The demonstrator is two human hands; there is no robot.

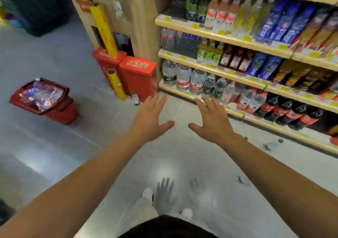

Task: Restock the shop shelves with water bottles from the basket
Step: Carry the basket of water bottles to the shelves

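There, red basket (41,100) (crammed) holds clear bottles (39,93).

The floor (54,146) was smooth grey tile with a glossy sheen. The shelves (210,36) looked like pale, matt wood. The basket (60,111) was red plastic, holding clear, shiny plastic water bottles (42,95). Two red boxes (139,76) had a glossy finish.
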